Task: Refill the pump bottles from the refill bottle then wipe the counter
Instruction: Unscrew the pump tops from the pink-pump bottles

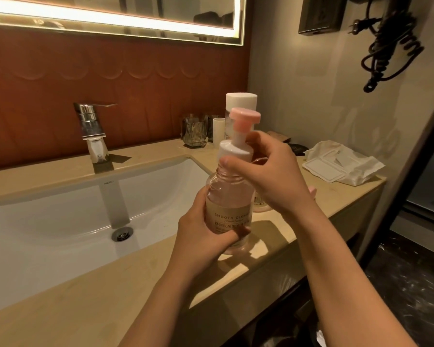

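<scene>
Head view: pump bottle (228,209) held upright above front edge of tabletop (90,291), just right of sink (60,211). Left hand (206,236) wrapped around lower body of bottle, over label, grip closed on it. Right hand (268,171) closed around white collar (234,151) below pink pump head (244,118), thumb across front of collar. Whether collar was being loosened or tightened could not be told.

Bottle body clear, rigid-looking plastic; pinkish liquid visible through wall up to the shoulder. Judged moderately heavy and unlikely to deform under a firm hold. Smooth wall judged slippery if wet or soapy; label area judged the better place to hold. Collar judged correct point for twisting; pump head judged unsuitable, since likely to turn or depress without moving the thread.

Taller white-capped bottle (241,106) stood behind on tabletop, near wall; possibly the refill bottle, not confirmed. Second pinkish container (261,200) partly hidden behind right wrist, identity not told. Crumpled white wipes packet (341,166) lay toward right end of tabletop, well apart from hands. Glass tumblers (194,132) stood against back wall, near faucet (90,126).
</scene>
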